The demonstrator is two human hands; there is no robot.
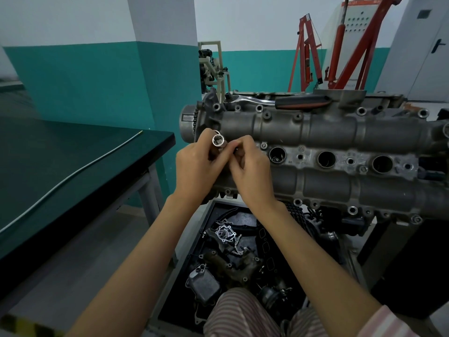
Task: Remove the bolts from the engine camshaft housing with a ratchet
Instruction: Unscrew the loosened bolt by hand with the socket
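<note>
My left hand (194, 166) is curled around a chrome socket (218, 140), holding it up with its open end facing me. My right hand (247, 166) is pressed against it from the right, fingertips pinched on something small and dark just beside the socket. I cannot tell whether that is a bolt I am working out of the socket or an adapter. Both hands hang in front of the near left end of the camshaft housing (328, 132), which lies across the scene to my right.

Beyond my hands, the ratchet (279, 101) rests on the far top edge of the housing, its chrome head to the left and its black-and-orange handle to the right. Neither hand touches it. My judgement is that I am between bolts, sorting out the socket. The next move calls for freeing the right hand, picking up the ratchet and fitting the socket to its drive before seating it on a bolt.

Bolt bosses dot the housing flanges. Some look like bare holes and some seem to carry heads, but they are too small to count. Three round plug wells (326, 158) sit along the middle, and my hands cover the housing's left corner. A toothed sprocket (188, 122) sticks out at the left end.

Below, an open bin (209, 215) holds loose engine parts. To the left a thin rod (73, 176) lies on a dark tabletop (48, 154). Red hoist frames (313, 52) stand far behind.
</note>
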